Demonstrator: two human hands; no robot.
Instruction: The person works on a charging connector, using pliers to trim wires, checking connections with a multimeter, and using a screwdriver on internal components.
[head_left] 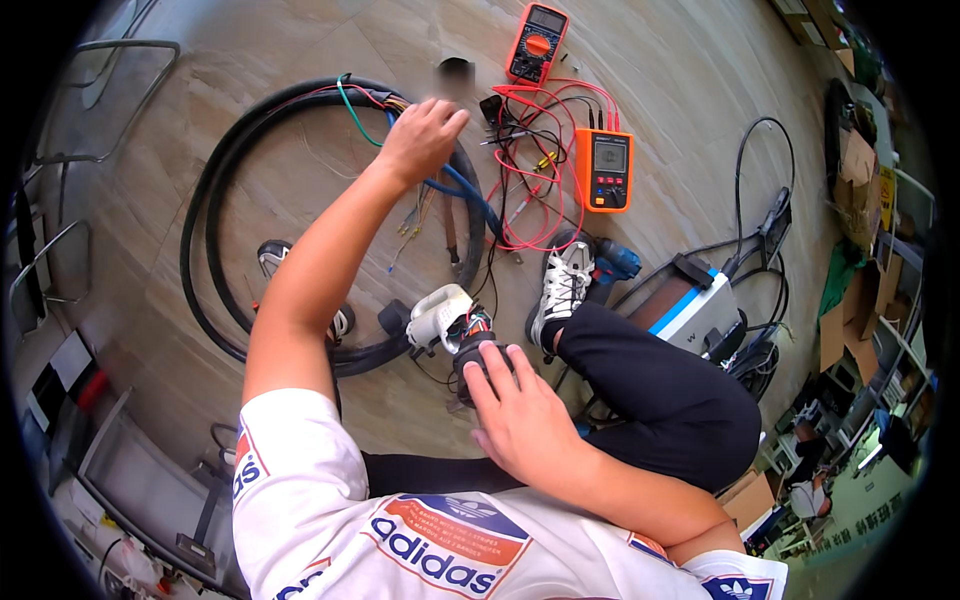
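My left hand (425, 138) is stretched far forward, its fingers curled over the stripped end of a thick black cable (215, 180). Thin coloured wires (393, 103) fan out beside that hand; what sits between its fingertips is hidden. Near my lap, my right hand (520, 410) wraps over a round black plug head (466, 368), fingers on top. Coloured wires run from this head into a white plastic plug housing (440, 315), which is open at that end. The cable lies in large loops on the floor, around my left foot.
An orange multimeter (537, 45) and a second orange meter (604, 170) lie ahead, with tangled red and black test leads (530, 190). A blue power tool (615, 262) rests by my right shoe (565, 285). Farther right stands a white-and-blue box (695, 310) with cables. Metal-framed chairs (110, 100) stand left.
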